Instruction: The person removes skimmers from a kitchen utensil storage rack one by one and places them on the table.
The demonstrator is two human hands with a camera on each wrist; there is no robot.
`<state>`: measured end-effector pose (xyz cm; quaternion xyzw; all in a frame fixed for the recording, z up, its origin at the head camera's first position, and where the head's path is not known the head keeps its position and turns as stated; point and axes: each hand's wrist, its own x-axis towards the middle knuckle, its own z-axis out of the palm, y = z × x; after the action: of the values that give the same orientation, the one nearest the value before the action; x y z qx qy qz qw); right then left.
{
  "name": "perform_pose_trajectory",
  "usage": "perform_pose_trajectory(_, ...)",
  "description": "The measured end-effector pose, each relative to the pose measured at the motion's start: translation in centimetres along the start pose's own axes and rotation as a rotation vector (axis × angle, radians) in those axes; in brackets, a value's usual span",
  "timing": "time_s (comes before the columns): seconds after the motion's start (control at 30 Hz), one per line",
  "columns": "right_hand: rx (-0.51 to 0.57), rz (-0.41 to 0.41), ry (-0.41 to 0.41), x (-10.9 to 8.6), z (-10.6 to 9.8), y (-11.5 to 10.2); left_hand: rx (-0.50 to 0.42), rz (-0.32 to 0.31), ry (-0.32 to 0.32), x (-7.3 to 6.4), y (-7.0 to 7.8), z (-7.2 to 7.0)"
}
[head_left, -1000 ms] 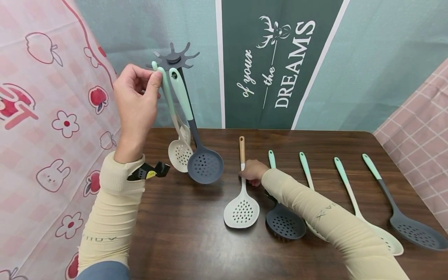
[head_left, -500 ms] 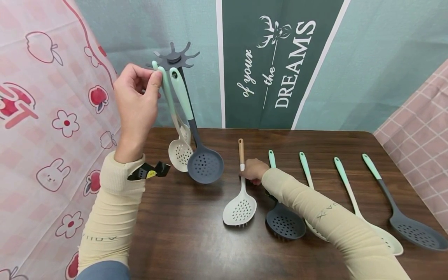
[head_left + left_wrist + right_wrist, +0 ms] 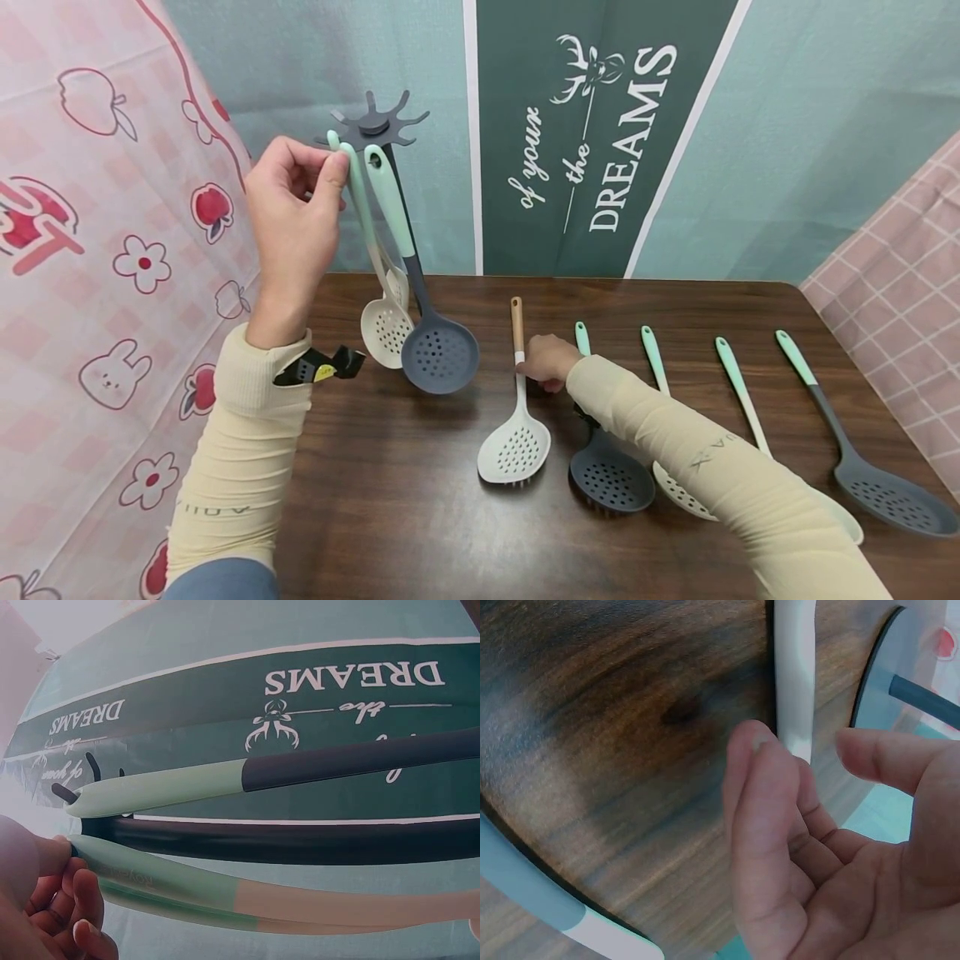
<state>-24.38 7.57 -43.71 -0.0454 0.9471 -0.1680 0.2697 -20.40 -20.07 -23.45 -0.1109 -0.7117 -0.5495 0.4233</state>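
Observation:
My left hand pinches the mint handle tip of a cream skimmer at the dark grey hook rack. Behind that skimmer, another pale utensil mostly hides. A grey skimmer with a mint handle hangs at the rack's front; its handle crosses the left wrist view. On the table lies a white slotted turner with a wood-coloured handle end. My right hand is at the turner's shaft. In the right wrist view, its thumb and fingers are spread apart on either side of the white shaft.
Right of the turner, a grey skimmer, a cream one, a pale utensil and a grey slotted turner lie in a row, partly under the right sleeve. A patterned cloth hangs at left and a teal curtain behind.
The white turner has shifted slightly toward the left and turned a little, and now lies still. My right hand has loosened and drawn slightly right. The left hand holds its place.

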Motion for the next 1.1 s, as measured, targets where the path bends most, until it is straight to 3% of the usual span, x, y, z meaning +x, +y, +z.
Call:
perform_pose_trajectory(0.77,0.049,-0.181,0.091,-2.7,-2.7,-1.7,-0.005,-0.008,-0.022,-0.3,0.3,-0.1)
perform_pose_trajectory(1.1,0.065,-0.308,0.231,-3.6,-4.4,-2.2,0.004,-0.001,-0.019,-0.5,0.5,-0.1)
